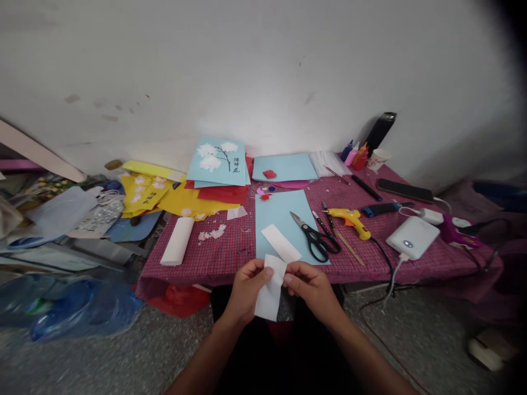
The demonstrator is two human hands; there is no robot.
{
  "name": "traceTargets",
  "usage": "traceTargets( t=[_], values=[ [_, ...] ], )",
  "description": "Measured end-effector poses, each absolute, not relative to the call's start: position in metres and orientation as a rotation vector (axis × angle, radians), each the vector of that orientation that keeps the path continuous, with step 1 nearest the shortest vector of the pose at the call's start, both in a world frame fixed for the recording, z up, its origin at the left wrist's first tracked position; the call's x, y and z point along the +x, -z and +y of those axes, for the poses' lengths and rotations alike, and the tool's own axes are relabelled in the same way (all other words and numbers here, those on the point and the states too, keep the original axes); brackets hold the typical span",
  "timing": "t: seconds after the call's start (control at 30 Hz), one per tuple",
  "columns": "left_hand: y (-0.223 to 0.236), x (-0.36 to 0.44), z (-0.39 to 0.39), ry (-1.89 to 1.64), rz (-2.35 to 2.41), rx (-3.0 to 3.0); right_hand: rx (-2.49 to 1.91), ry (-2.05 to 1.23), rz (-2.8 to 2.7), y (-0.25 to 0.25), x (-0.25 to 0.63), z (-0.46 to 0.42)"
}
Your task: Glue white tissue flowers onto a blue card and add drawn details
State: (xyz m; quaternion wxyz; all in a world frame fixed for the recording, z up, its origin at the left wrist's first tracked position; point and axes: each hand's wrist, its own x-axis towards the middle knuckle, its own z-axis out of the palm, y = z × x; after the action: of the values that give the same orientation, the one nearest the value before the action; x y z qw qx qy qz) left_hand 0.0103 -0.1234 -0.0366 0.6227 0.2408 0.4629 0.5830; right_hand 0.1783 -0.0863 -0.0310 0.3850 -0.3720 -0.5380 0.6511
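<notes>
A strip of white tissue paper [269, 293] hangs between my hands at the table's front edge. My left hand [248, 288] is closed on its left side, thumb on top. The fingertips of my right hand [308, 285] pinch its upper right edge. Just beyond lies a folded white paper strip [281, 243] on a light blue sheet [280, 214]. Black-handled scissors [315, 238] rest on the same sheet, blades pointing away to the left.
On the checked tablecloth [222, 255], a white paper roll [178, 241] lies left. To the right are a yellow glue gun [349, 219], a white power bank [413, 237] and a paper cup [377, 159]. A blue card with white paper flowers [218, 162] leans at the back.
</notes>
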Motion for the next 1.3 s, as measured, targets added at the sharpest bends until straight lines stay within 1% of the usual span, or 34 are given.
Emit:
traceTargets(
  t=[0.17, 0.33, 0.43, 0.6, 0.77, 0.93, 1.3],
  values=[
    [0.038, 0.009, -0.126, -1.346, 1.229, 0.698, -1.011, -1.468, -1.334, 0.032, 0.178, -0.089],
    [0.027, 0.007, -0.130, -1.350, 1.553, 1.218, -1.010, -1.306, -1.391, 0.023, 0.176, -0.097],
    [0.020, 0.008, -0.132, -1.372, 1.579, 1.469, -0.992, -1.216, -1.433, 0.019, 0.175, -0.103],
    [0.019, 0.008, -0.133, -1.386, 1.568, 1.663, -0.989, -1.123, -1.506, 0.021, 0.175, -0.109],
    [0.018, 0.008, -0.135, -1.400, 1.554, 1.784, -0.988, -1.103, -1.567, 0.024, 0.175, -0.107],
    [0.016, 0.009, -0.135, -1.410, 1.519, 1.770, -0.991, -1.129, -1.551, 0.025, 0.174, -0.104],
    [0.012, 0.011, -0.137, -1.293, 1.459, 1.723, -1.030, -1.214, -1.417, 0.020, 0.171, -0.099]
  ],
)
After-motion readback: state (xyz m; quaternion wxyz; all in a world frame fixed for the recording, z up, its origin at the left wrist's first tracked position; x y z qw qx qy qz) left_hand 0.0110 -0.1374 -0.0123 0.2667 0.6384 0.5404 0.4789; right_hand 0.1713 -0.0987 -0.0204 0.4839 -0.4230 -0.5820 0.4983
